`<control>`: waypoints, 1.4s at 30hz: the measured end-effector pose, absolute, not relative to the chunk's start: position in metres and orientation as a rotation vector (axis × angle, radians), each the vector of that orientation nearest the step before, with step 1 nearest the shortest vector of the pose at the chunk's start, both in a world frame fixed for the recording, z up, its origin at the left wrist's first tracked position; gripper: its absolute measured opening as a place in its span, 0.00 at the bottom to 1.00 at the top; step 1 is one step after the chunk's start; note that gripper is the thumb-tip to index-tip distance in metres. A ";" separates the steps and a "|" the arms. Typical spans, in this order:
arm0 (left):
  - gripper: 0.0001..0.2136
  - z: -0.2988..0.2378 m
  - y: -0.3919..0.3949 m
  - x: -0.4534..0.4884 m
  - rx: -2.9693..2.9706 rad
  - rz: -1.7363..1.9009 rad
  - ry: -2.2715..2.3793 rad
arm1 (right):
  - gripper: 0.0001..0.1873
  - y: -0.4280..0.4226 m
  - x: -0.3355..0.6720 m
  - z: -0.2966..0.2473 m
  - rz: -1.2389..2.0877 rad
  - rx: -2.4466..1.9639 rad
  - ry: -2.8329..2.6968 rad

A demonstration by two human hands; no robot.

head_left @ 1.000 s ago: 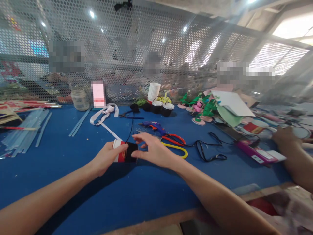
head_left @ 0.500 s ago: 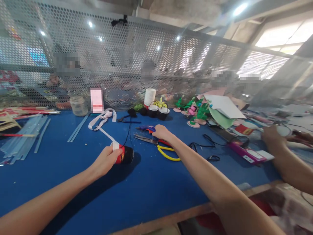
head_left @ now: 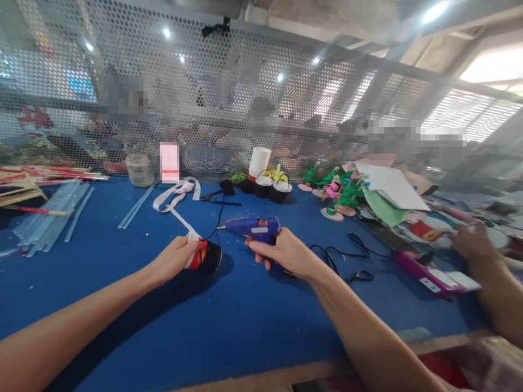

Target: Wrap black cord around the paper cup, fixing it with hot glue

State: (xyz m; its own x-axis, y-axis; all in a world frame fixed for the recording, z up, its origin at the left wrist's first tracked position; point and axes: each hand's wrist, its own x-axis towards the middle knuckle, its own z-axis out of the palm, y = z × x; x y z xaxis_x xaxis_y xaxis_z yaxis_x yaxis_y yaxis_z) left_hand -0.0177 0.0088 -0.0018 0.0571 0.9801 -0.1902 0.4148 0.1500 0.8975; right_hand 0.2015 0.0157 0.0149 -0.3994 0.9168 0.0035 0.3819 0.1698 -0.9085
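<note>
My left hand (head_left: 177, 258) is closed around a paper cup (head_left: 209, 257) with a red and black outside, tilted onto its side just over the blue table. White ribbon (head_left: 184, 222) runs from the cup's rim back to a loose heap, and a black cord (head_left: 216, 220) trails up from the cup. In my right hand (head_left: 286, 251) is a blue glue gun (head_left: 251, 227), its nozzle pointing left toward the cup with a gap between them. The scissors beneath that hand are mostly hidden.
Clear glue sticks (head_left: 49, 218) lie at the left, near a glass jar (head_left: 139, 170). Small black buckets (head_left: 281, 191) and stacked white cups (head_left: 260, 160) stand at the back. Green plant figures (head_left: 347, 193) and a purple box (head_left: 425, 275) are at the right, where another person's hand (head_left: 472, 242) reaches in.
My right hand has lifted the glue gun off the table and brought it nearer, its nozzle now close to the cup. The left hand keeps hold of the cup. The view has shifted slightly.
</note>
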 end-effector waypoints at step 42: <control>0.09 -0.007 0.012 -0.015 1.200 0.843 1.392 | 0.05 -0.024 0.181 0.007 0.587 -1.178 -2.300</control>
State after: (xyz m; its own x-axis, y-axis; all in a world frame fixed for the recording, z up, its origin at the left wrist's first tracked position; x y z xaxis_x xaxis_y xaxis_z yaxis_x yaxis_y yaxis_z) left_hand -0.0148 0.0118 -0.0074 0.0698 0.9620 -0.2640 0.2116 0.2443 0.9463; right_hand 0.1809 -0.0239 0.0074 -0.5098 0.8306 0.2243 0.6214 0.5358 -0.5717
